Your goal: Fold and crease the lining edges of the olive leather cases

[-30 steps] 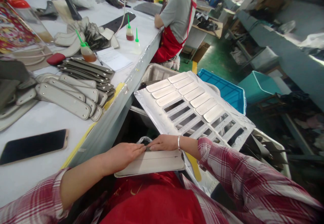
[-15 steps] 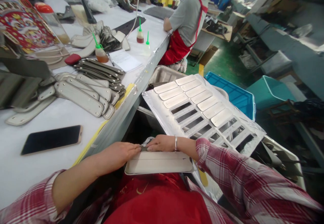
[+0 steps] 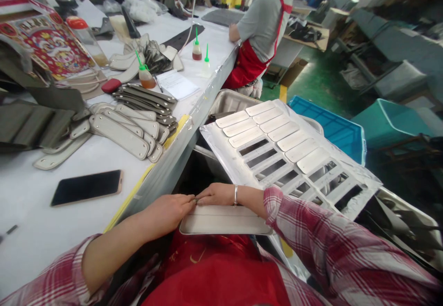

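Note:
A long cream panel [image 3: 224, 222] with rounded corners lies across my lap, over the red apron. My left hand [image 3: 169, 210] is closed at its far left edge, fingers together and pointing right. From the other side my right hand [image 3: 216, 194], with a bracelet at the wrist, presses on the same far edge. The fingertips of both hands meet there, and a small dark bit shows between them. The undersides of the fingers and the thumbs are mostly hidden. Right of my hands stands a slotted white board [image 3: 238, 158] with several cream panels [image 3: 272, 126] laid on it.
On the white table [image 3: 31, 190] at left lie a phone [image 3: 86, 188], piled cream strips [image 3: 119, 135], dark strips [image 3: 145, 98] and a green-tipped bottle [image 3: 146, 76]. A co-worker [image 3: 258, 33] sits beyond. Blue [image 3: 328, 123] and teal [image 3: 391, 123] bins stand at right.
The view has turned slightly left, so table and board sit further right. My fingertips have drawn closer together at the panel's edge, and the crumpled bit seen behind them is out of sight.

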`<state>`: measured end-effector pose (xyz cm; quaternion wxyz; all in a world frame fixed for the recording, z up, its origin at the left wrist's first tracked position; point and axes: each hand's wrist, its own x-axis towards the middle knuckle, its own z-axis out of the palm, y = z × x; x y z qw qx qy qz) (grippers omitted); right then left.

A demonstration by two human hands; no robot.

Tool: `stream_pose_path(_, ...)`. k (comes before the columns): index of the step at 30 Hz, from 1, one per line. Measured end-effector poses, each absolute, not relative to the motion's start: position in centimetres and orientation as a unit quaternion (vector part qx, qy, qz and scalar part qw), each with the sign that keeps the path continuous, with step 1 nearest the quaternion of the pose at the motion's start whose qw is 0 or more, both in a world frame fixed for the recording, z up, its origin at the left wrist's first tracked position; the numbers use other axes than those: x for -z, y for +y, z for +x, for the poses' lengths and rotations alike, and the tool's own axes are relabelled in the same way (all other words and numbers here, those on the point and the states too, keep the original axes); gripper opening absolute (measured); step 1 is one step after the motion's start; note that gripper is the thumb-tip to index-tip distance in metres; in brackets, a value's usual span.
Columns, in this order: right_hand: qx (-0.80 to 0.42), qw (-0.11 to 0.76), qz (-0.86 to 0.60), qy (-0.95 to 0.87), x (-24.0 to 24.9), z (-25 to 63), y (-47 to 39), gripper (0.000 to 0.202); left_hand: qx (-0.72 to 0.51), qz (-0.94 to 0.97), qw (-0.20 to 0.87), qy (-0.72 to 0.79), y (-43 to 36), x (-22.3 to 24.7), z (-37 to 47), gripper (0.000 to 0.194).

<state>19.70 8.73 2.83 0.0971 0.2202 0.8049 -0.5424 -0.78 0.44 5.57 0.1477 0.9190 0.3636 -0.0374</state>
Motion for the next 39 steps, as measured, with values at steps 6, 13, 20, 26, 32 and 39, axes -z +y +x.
stream_pose_path(6, 0.514, 0.101, 0.261, 0.811, -3.3, 24.8, 8.5, 0.041, 0.044, 0.924, 0.104, 0.365, 0.4, -6.1, 0.4, 0.037)
stream_pose_path(13, 0.382, -0.120, 0.387, 0.831, -6.4, 31.4, 3.1, 0.038, -0.079, 0.927, 0.071, 0.360, -2.8, -6.2, 4.5, 0.027)
stream_pose_path(20, 0.228, -0.278, 0.505, 0.785, -4.3, 34.5, -6.6, 0.015, -0.170, 0.896, 0.147, 0.383, -5.6, -3.8, 11.9, 0.018)
stream_pose_path(26, 0.168, -0.334, 0.526, 0.764, -1.3, 33.8, -7.8, 0.011, -0.149, 0.902, 0.124, 0.387, -5.3, -3.9, 12.7, 0.016)
stream_pose_path(32, 0.159, -0.349, 0.526, 0.759, -1.1, 33.9, -7.9, 0.013, -0.143, 0.891, 0.136, 0.410, -5.5, -4.4, 13.3, 0.014)
stream_pose_path(39, 0.106, -0.349, 0.556, 0.747, -1.2, 32.8, -8.4, 0.015, -0.101, 0.885, 0.142, 0.433, -5.2, -5.1, 14.3, 0.011)
